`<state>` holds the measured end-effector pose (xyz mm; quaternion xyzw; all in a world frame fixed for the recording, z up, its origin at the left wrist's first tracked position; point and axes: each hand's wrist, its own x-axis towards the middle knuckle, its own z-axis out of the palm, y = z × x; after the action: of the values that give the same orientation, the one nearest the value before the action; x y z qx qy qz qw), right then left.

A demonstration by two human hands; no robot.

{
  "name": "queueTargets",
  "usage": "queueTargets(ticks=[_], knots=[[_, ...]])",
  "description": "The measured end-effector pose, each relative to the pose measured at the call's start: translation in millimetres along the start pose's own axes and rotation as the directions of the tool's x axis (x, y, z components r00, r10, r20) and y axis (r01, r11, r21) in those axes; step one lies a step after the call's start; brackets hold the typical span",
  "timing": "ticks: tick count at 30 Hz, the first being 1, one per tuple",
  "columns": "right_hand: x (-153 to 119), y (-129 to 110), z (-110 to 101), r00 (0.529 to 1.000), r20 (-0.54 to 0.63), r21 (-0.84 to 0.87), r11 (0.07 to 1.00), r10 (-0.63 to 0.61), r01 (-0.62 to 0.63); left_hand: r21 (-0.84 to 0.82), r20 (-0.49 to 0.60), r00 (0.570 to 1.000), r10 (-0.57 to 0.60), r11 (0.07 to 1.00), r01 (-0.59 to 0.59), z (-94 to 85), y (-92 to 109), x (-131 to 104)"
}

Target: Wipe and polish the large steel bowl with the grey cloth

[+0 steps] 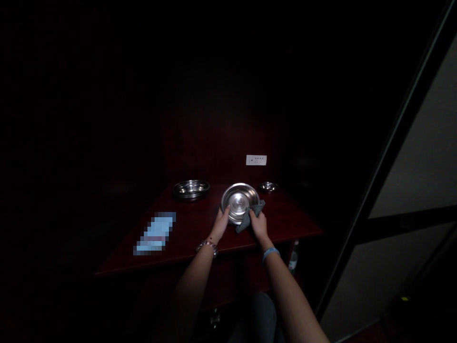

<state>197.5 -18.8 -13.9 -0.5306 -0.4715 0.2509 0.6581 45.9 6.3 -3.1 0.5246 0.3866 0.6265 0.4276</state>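
Note:
A shiny round metal bowl (238, 196) is tilted up over the dark red desk, its inside facing me. My left hand (220, 226) grips its lower left rim, with the thumb over the inside. At the lower right rim, my right hand (258, 226) is closed on a grey-green cloth (244, 222), which lies against the bowl. The fingers behind the bowl and cloth are hidden.
Stacked metal bowls (191, 189) stand at the back left of the desk (200, 219); a small metal bowl (268, 187) is at the back right. A blurred blue item (155, 234) lies left. Below the right edge stands a bottle (293, 258). A white panel (256, 160) is on the wall.

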Motion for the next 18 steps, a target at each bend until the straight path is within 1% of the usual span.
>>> queueTargets(ticks=[9,13,18], knots=[[-0.2,-1.7,-0.4,1.0,-0.015,-0.028,1.0,0.0,0.0,-0.023,0.004,1.0,0.018,1.0,-0.018,-0.6,-3.0,1.3],[1.0,1.6,0.2,1.0,-0.008,-0.009,1.0,-0.003,0.003,-0.026,-0.007,1.0,0.011,1.0,-0.012,-0.4,-4.4,2.2],[2.5,4.7,0.9,1.0,-0.005,0.004,1.0,0.001,-0.001,-0.043,0.012,1.0,0.01,0.999,-0.009,-0.2,-2.6,0.7]])
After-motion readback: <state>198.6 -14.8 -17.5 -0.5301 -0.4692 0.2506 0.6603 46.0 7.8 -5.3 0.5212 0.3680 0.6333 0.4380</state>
